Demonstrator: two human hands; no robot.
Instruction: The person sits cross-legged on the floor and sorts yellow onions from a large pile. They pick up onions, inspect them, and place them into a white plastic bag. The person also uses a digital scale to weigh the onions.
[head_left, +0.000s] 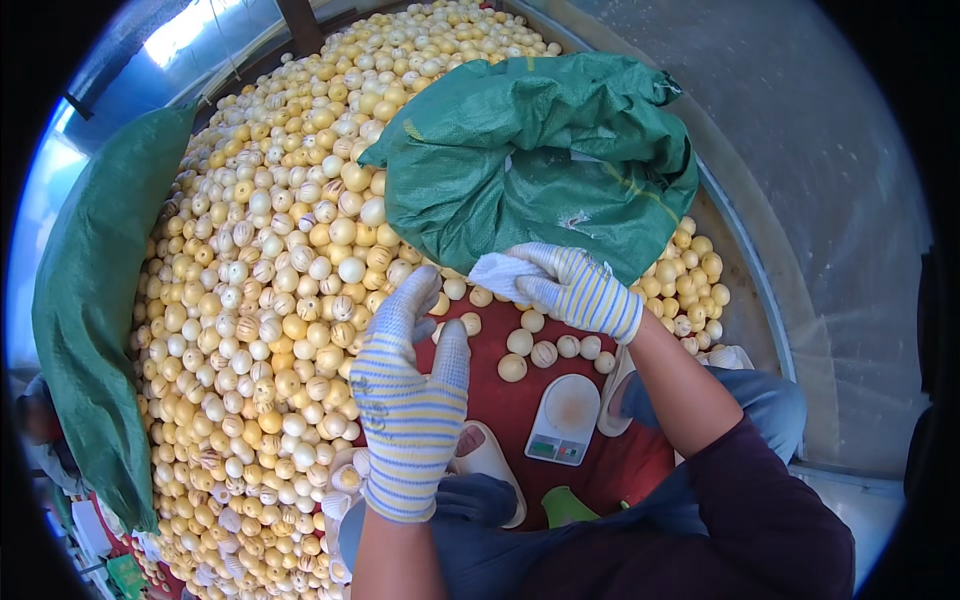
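Note:
My right hand, in a striped knit glove, pinches a white foam net sleeve between thumb and fingers. The sleeve looks flattened, just in front of a green woven sack. My left hand, gloved alike, is raised with thumb and fingers apart and nothing seen in it. Behind its fingertips lies a pale pepino melon, apparently on the red ground cover beyond. To the left spreads a large heap of yellow and cream pepino melons, some with purple stripes.
A white digital kitchen scale sits on the red cover between my feet. Near it are several loose melons. A second green sack edges the heap at left. A person is partly visible at far left.

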